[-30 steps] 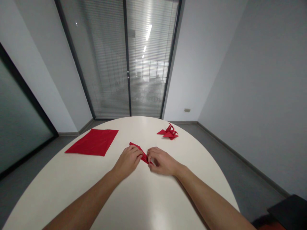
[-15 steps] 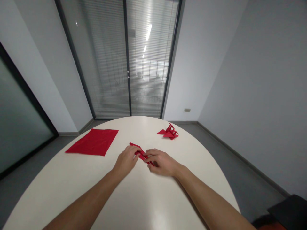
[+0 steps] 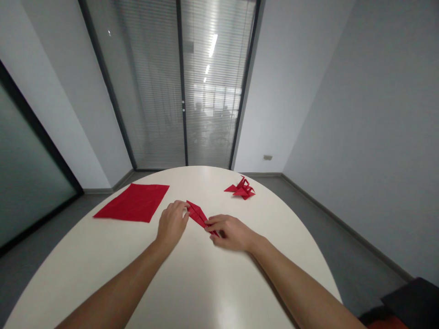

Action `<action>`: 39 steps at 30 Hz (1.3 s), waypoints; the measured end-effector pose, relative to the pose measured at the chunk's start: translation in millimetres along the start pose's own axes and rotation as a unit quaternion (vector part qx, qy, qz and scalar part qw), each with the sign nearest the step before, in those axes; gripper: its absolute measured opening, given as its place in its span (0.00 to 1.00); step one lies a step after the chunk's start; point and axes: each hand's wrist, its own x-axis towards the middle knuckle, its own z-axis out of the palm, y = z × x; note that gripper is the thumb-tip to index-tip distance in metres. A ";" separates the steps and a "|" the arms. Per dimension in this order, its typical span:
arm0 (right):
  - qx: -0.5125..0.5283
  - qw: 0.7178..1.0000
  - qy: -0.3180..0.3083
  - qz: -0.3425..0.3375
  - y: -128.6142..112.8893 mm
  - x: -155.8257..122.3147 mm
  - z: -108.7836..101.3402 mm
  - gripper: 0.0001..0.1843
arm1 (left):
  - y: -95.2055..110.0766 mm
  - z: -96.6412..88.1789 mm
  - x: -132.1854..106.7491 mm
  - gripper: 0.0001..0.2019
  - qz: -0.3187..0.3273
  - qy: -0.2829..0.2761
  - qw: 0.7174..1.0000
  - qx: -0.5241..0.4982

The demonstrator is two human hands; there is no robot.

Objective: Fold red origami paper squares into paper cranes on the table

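Between my hands, a narrow folded piece of red origami paper (image 3: 196, 214) slants across the table, with crease lines showing on its upper face. My right hand (image 3: 231, 232) pinches its near right end, the fingers covering that tip. At the far left end, my left hand (image 3: 173, 220) has its fingertips and thumb closed on the paper's edge. Most of the strip's middle lies uncovered between the two hands.
A flat red paper sheet (image 3: 133, 203) lies on the left of the round white table (image 3: 192, 283). Folded red paper cranes (image 3: 244, 189), overlapping each other, sit at the back right. A dark chair (image 3: 414, 301) is at the lower right.
My left hand has slid left along the folded paper to its far end, uncovering the middle. My right hand stays at the near end.
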 end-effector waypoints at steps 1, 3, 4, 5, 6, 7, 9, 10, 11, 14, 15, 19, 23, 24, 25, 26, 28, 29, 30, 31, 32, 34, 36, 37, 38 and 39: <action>-0.003 1.000 0.000 0.002 0.5 0.1 0.4 0.16 | 0.6 -0.6 0.3 0.07 0.010 0.002 1.000 -0.009; -0.013 1.000 0.003 0.009 1.7 0.6 1.4 0.17 | 3.8 -0.2 -0.7 0.08 0.040 -0.001 0.998 -0.038; -0.019 1.000 0.007 0.014 2.2 0.9 1.9 0.18 | 6.1 0.8 -1.9 0.09 0.057 -0.004 0.997 -0.054; -0.025 0.999 0.010 0.018 2.5 1.2 2.4 0.19 | 8.5 2.2 -3.4 0.10 0.072 -0.006 0.995 -0.067; -0.029 0.999 0.013 0.019 2.7 1.5 2.7 0.20 | 10.6 4.0 -5.1 0.11 0.088 -0.010 0.993 -0.078; -0.031 0.999 0.014 0.018 2.7 1.7 2.8 0.20 | 12.4 5.9 -6.9 0.13 0.104 -0.017 0.991 -0.086; -0.032 0.999 0.014 0.011 2.2 2.1 2.5 0.20 | 14.1 9.4 -9.6 0.16 0.132 -0.043 0.986 -0.095; -0.031 0.999 0.013 0.008 1.8 2.3 2.0 0.20 | 14.2 10.6 -10.5 0.17 0.139 -0.056 0.984 -0.095; -0.030 0.999 0.011 0.006 1.3 2.6 1.3 0.20 | 14.0 11.4 -10.9 0.18 0.140 -0.067 0.983 -0.093; -0.030 1.000 0.001 -0.002 -0.8 4.1 -1.9 0.17 | 13.1 11.8 -10.6 0.18 0.127 -0.085 0.985 -0.083; -0.031 0.999 -0.005 -0.006 -1.9 4.7 -3.4 0.16 | 13.1 11.5 -10.2 0.18 0.122 -0.088 0.985 -0.081; -0.060 0.997 -0.042 -0.002 -8.8 6.2 -10.8 0.08 | 13.8 10.8 -9.3 0.18 0.113 -0.097 0.986 -0.080; -0.110 0.991 -0.077 0.030 -17.4 5.4 -17.0 0.11 | 13.7 11.0 -10.1 0.19 0.112 -0.104 0.986 -0.073; -0.118 0.989 -0.085 0.039 -19.0 5.0 -17.9 0.11 | 13.4 11.0 -10.4 0.19 0.112 -0.106 0.986 -0.067; -0.124 0.987 -0.091 0.048 -20.3 4.6 -18.5 0.12 | 13.1 11.1 -10.6 0.19 0.112 -0.107 0.986 -0.062; -0.128 0.985 -0.096 0.057 -21.3 4.4 -18.9 0.12 | 12.8 11.1 -10.6 0.19 0.112 -0.109 0.986 -0.057; -0.131 0.984 -0.103 0.069 -22.5 4.2 -19.6 0.13 | 12.3 10.9 -10.5 0.19 0.116 -0.109 0.986 -0.053; -0.130 0.983 -0.104 0.072 -22.8 4.2 -20.0 0.13 | 12.3 10.6 -10.2 0.19 0.118 -0.107 0.986 -0.052; -0.129 0.984 -0.103 0.072 -22.9 4.4 -20.3 0.14 | 12.4 10.0 -9.9 0.18 0.119 -0.103 0.986 -0.052; -0.127 0.984 -0.101 0.070 -22.8 4.6 -20.5 0.14 | 12.8 9.0 -9.5 0.17 0.121 -0.098 0.986 -0.053; -0.126 0.985 -0.096 0.067 -22.4 4.8 -20.4 0.15 | 13.4 7.7 -9.1 0.16 0.123 -0.092 0.987 -0.054; -0.124 0.988 -0.074 0.062 -20.8 4.9 -19.2 0.15 | 15.1 4.1 -8.6 0.14 0.132 -0.083 0.986 -0.065; -0.119 0.989 -0.039 0.075 -17.9 4.4 -16.1 0.13 | 17.0 -0.3 -8.6 0.13 0.146 -0.080 0.982 -0.084; -0.114 0.989 -0.023 0.088 -16.0 3.9 -13.9 0.12 | 17.9 -2.4 -8.8 0.12 0.155 -0.084 0.980 -0.096; -0.108 0.989 -0.008 0.103 -14.0 3.5 -11.6 0.12 | 18.7 -4.3 -9.1 0.12 0.162 -0.090 0.977 -0.107; -0.101 0.988 0.002 0.113 -11.9 3.1 -9.2 0.13 | 19.3 -5.8 -9.4 0.12 0.169 -0.097 0.974 -0.116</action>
